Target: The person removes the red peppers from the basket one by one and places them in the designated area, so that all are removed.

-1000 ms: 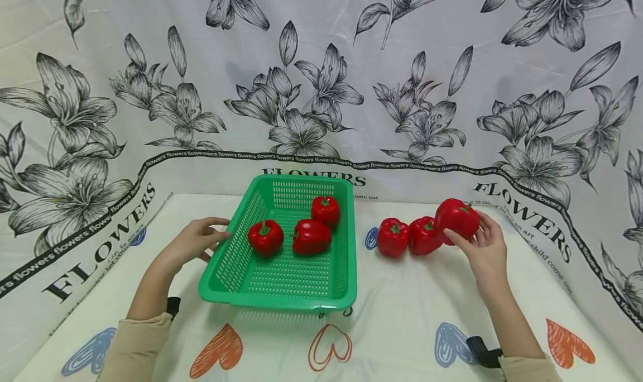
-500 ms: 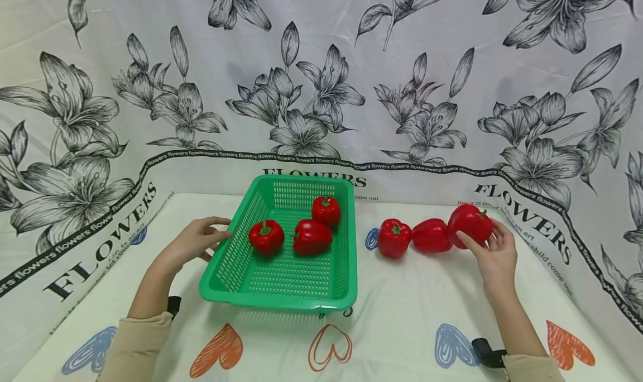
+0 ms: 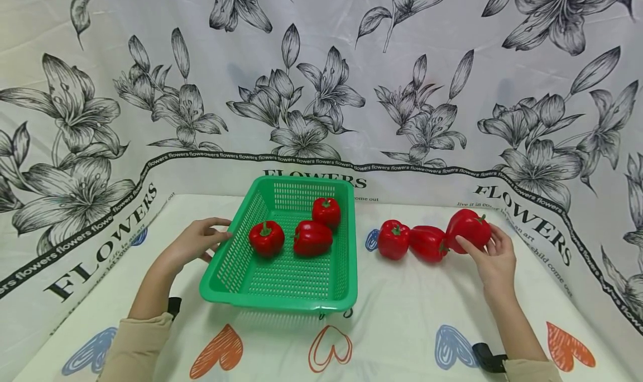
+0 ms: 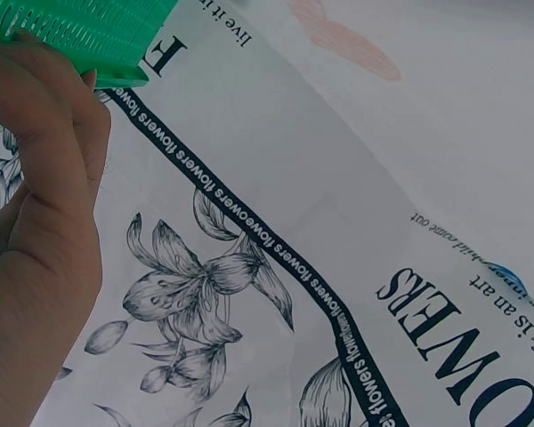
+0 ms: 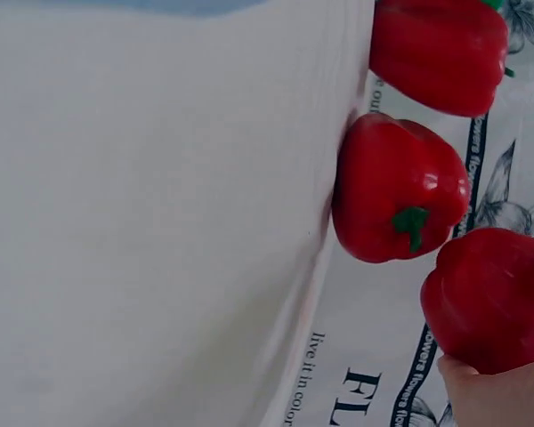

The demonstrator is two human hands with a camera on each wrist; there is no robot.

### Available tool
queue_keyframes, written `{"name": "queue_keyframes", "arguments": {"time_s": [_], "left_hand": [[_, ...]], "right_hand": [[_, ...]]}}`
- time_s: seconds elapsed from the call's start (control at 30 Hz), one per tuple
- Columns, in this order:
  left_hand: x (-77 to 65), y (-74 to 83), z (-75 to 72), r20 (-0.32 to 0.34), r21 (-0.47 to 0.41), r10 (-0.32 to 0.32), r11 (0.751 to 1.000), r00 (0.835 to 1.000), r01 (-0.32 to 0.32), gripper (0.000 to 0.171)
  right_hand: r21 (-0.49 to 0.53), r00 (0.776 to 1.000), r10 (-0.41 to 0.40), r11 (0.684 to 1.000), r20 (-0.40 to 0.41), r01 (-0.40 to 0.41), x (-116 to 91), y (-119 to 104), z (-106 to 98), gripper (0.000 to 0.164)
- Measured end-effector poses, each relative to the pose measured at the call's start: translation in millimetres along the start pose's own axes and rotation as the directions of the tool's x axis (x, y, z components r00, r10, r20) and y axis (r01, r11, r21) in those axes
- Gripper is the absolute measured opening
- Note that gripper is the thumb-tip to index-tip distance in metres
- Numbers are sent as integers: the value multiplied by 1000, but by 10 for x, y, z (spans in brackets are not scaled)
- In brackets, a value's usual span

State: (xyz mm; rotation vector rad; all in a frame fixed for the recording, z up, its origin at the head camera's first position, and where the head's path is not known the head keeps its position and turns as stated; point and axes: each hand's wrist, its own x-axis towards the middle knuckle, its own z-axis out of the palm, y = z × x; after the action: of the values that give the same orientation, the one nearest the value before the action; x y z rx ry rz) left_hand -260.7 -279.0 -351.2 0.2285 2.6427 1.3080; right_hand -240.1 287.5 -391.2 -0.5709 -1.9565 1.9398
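Observation:
My right hand grips a red bell pepper, thumb on its near side and fingers behind it at the right. That pepper overlaps a second bell pepper, which lies on its side with the stem toward the front right. Just left stands a third bell pepper, stem up. My left hand holds the left rim of a green plastic basket, with thumb and index finger at the edge. In the left wrist view, bent fingers meet the basket's edge.
Inside the basket are three more red bell peppers: one upright at left, one on its side and one at the back right. A flower-printed cloth rises behind the table.
My right hand has moved right with its bell pepper, then slightly down. The middle pepper on the table has tipped onto its side and turned its stem rightward. The left hand stays put.

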Motion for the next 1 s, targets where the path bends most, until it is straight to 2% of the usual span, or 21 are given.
{"name": "queue_keyframes", "arguments": {"time_s": [0.23, 0.4, 0.67, 0.87, 1.0], "left_hand": [[2, 4, 4, 1, -5, 3, 1000, 1000, -3, 56], [-1, 8, 6, 0, -3, 4, 1000, 1000, -4, 56], [-10, 20, 16, -5, 1, -2, 1000, 1000, 2, 56], [-13, 24, 17, -7, 4, -1, 1000, 1000, 1, 56], [-11, 5, 11, -10, 9, -2, 1000, 1000, 2, 56]], "right_hand": [[47, 999, -7, 999, -48, 9, 65, 58, -59, 90], [-32, 998, -5, 999, -58, 3, 109, 99, -94, 90], [-106, 997, 61, 992, -42, -66, 220, 134, -104, 91], [-110, 994, 78, 990, -74, -86, 312, 173, -140, 78], [-212, 995, 87, 973, -49, -95, 346, 190, -152, 78]]}}
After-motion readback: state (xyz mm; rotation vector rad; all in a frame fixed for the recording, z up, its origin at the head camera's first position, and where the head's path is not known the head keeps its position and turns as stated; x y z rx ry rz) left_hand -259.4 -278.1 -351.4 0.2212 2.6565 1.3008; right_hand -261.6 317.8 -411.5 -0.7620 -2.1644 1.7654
